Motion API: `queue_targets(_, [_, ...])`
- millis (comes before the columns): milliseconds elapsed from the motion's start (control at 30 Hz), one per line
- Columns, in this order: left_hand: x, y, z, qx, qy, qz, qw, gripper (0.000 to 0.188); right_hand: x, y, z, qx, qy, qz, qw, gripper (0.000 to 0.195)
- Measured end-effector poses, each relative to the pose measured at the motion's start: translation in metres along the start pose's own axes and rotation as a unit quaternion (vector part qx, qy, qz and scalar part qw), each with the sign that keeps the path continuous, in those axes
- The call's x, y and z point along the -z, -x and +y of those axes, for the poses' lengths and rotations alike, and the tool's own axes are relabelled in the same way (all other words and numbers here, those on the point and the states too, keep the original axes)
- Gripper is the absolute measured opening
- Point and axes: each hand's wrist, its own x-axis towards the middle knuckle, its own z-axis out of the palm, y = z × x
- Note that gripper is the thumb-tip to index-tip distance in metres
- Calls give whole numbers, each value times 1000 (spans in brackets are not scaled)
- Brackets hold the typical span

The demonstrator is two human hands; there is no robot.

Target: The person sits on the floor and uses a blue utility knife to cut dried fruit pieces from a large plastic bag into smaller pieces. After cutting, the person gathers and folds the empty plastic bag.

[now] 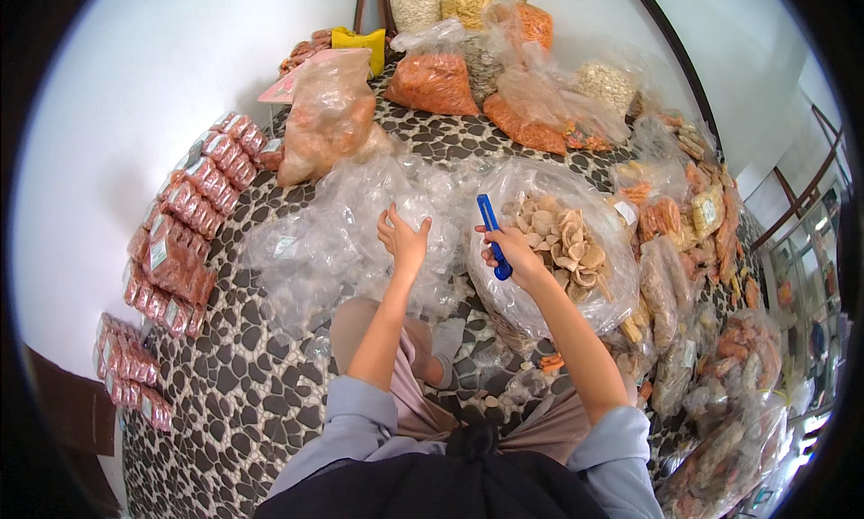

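Observation:
My right hand grips a blue plastic box cutter, held upright in front of a large clear plastic bag. That bag gapes at the top and holds pale brown curled crackers. Fingers spread and holding nothing, my left hand is over a heap of clear plastic bags. Whether its fingertips touch the plastic, I cannot tell. A small printed label shows on one bag in the heap.
Stacked packs of reddish snacks line the left wall. Big bags of orange crackers stand at the back, beside a tall filled bag. More bagged snacks crowd the right side. Orange cracker pieces lie on the stone-patterned floor.

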Motion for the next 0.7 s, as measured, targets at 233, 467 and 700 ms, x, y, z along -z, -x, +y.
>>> queue_targets(233, [8, 128, 118, -93, 462, -265, 841, 24, 103, 117, 8, 178, 122, 91, 972, 31])
queue_targets(467, [-92, 317, 143, -85, 400, -629, 661, 21, 299, 276, 141, 134, 57, 450, 881, 21])
queue_targets(700, [-222, 451, 46, -172, 135, -705, 675, 41, 324, 308, 351, -93, 48, 640, 761, 21])
